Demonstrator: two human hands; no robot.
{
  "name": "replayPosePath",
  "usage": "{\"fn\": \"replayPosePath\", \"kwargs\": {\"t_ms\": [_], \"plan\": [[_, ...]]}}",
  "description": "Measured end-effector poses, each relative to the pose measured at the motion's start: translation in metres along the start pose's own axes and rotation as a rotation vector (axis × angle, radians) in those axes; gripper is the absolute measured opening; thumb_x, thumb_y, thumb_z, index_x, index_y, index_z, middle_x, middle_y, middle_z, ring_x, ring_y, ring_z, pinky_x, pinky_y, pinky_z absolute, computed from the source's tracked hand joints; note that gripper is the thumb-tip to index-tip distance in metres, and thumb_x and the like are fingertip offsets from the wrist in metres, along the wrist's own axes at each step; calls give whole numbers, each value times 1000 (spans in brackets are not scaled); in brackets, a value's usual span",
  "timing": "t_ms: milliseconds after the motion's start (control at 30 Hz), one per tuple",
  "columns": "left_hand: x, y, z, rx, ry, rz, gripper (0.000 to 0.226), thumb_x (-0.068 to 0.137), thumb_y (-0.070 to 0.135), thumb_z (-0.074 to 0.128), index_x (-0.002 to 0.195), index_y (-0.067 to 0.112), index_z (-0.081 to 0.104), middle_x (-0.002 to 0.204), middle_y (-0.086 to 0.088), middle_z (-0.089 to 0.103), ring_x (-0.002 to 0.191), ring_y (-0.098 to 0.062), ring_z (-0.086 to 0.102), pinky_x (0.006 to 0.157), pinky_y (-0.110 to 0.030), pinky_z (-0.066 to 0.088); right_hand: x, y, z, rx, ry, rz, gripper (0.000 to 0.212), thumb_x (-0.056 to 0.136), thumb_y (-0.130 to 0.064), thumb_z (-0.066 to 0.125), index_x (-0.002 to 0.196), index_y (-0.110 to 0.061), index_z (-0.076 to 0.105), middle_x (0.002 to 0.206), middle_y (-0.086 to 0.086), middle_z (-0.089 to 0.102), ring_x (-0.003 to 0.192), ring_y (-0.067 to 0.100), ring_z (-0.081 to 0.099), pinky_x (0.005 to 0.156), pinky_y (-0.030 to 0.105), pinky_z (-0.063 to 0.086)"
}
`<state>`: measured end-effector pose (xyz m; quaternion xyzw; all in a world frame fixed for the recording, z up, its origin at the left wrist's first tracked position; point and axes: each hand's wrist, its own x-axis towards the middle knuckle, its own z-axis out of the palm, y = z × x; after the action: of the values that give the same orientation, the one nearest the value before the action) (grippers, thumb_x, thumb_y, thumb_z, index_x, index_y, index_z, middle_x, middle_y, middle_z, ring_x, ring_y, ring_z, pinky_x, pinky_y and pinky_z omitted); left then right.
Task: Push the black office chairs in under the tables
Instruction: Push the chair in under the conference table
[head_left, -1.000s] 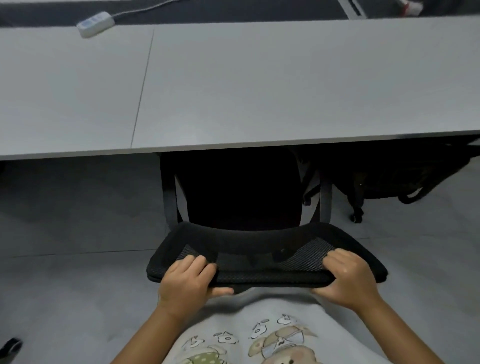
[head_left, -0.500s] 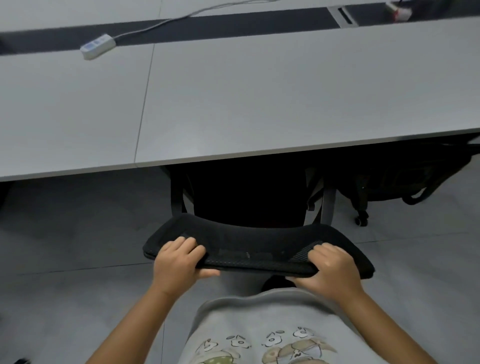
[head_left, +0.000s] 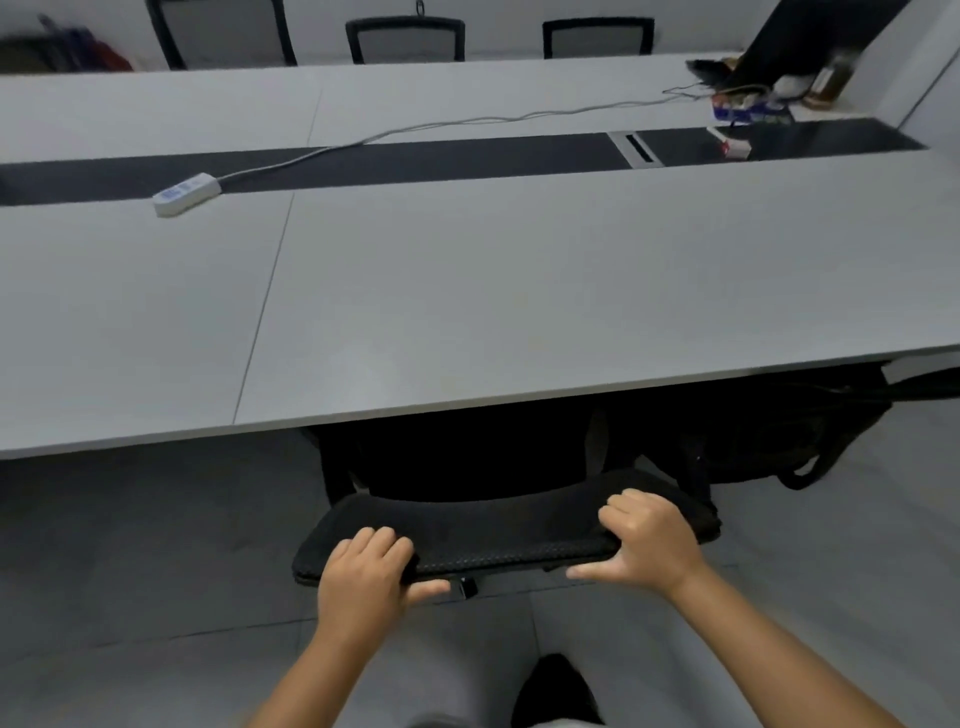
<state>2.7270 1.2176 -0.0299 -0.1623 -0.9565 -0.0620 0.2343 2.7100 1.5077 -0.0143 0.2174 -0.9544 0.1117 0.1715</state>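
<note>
A black office chair (head_left: 493, 530) stands in front of me, its mesh backrest top in both my hands. My left hand (head_left: 366, 577) grips the left end of the backrest, fingers over the top and thumb underneath. My right hand (head_left: 649, 545) holds the right end the same way. The seat is dark and mostly hidden beneath the long grey table (head_left: 467, 312), whose front edge runs just beyond the backrest. A second black chair (head_left: 769, 431) sits under the table to the right.
A white power strip (head_left: 184, 193) with its cable lies on the table at the left. Clutter (head_left: 753, 98) sits at the far right end. Three black chair backs (head_left: 405, 39) stand behind the far side of the table. Grey floor lies to the left of the chair.
The chair has rolled forward toward the table with both hands still on the backrest. My view has lifted, so the far side of the table and the far chairs show.
</note>
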Motion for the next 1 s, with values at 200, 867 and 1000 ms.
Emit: {"fn": "replayPosePath", "kwargs": {"t_ms": [200, 867, 1000], "plan": [[33, -20, 21, 16, -25, -8, 85, 85, 70, 13, 45, 10, 58, 44, -5, 52, 61, -17, 28, 55, -31, 24, 36, 13, 16, 15, -85, 52, 71, 29, -67, 81, 35, -8, 42, 36, 3, 43, 32, 17, 45, 33, 15, 35], [76, -1, 8, -162, -185, -289, 80, 83, 71, 20, 72, 12, 73, 73, 1, 71, 80, -6, 44, 72, -20, 32, 77, 52, 19, 431, -330, 214, 26, 71, -40, 72, 67, -16, 64, 63, -10, 55, 60, 12, 56, 48, 10, 31], [57, 35, -5, -421, 85, -732, 53, 86, 53, 45, 95, 8, 70, 101, 7, 62, 95, -3, 50, 92, 1, 27, 102, 46, 28, 596, -407, 252, 28, 80, -21, 69, 107, -16, 63, 93, -17, 53, 90, 11, 57, 70, 16, 40]]}}
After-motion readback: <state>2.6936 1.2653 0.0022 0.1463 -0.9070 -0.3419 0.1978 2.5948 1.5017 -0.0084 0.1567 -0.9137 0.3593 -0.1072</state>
